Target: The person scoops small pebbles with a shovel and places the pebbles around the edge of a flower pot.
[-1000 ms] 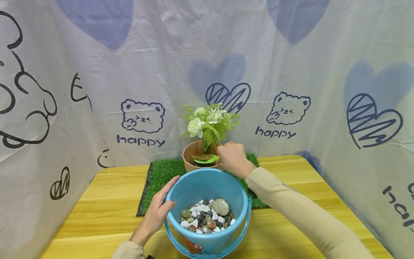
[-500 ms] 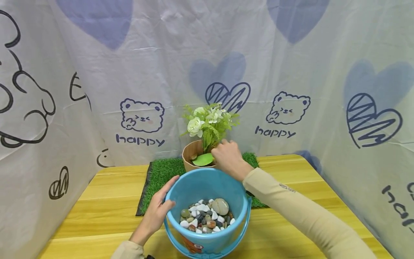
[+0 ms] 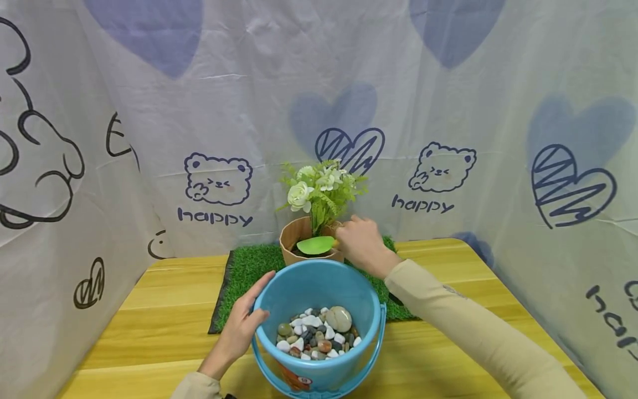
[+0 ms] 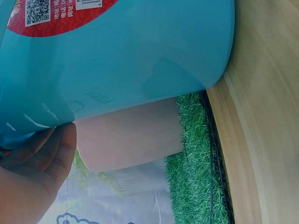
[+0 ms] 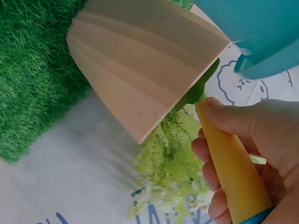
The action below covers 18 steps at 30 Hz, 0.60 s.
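Your right hand [image 3: 364, 244], curled snugly round the shovel [image 5: 233, 170], seems to be working its blade [image 3: 315, 245] at the mouth of the pot [image 5: 145, 60] just left of it, while your left hand [image 3: 243, 318] grips the bucket [image 3: 324, 282] by its rim. The next move probably calls for a steady wrist. Since half a second ago, your right hand has shifted slightly right, baring more blade.

We have the bucket [image 3: 319, 285] before us on the table [image 3: 164, 316], pebbles [image 3: 319, 335] in it. Behind it, on the turf mat [image 3: 251, 271], stands the flowerpot [image 3: 296, 228], flowers [image 3: 319, 191] in it and the trowel [image 3: 315, 245] at its mouth.
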Available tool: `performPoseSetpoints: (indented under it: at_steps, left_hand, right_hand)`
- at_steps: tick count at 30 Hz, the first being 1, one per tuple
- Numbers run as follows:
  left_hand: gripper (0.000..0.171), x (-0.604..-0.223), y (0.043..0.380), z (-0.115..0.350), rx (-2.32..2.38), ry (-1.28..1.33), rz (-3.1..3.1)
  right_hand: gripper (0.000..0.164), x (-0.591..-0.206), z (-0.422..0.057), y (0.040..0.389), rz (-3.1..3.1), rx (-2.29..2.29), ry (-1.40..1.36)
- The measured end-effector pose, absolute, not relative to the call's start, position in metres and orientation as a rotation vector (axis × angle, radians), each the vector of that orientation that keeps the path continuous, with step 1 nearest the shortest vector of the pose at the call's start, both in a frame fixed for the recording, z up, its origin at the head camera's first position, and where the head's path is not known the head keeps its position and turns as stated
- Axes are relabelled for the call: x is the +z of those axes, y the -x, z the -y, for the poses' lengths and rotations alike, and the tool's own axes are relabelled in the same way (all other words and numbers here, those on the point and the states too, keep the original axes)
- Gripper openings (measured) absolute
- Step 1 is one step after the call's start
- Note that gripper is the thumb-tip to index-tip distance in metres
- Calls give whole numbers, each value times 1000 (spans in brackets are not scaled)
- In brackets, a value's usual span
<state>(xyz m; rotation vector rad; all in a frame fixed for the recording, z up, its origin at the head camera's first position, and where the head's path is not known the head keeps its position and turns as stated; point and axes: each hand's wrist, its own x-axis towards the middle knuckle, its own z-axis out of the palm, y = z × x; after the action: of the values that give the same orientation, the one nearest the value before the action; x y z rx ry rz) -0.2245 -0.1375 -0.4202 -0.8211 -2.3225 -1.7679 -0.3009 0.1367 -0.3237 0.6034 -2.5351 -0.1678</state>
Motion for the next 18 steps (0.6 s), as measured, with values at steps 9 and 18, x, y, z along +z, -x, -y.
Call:
performPoseSetpoints:
  at_steps: [9, 18]
  left_hand:
    - [70, -419, 224, 138, -1777, 813, 2333]
    - [70, -419, 225, 137, -1755, 793, 2339]
  right_hand:
    - [31, -331, -150, 294, 2551, -20, -619]
    - [26, -340, -159, 273, 2529, 68, -664]
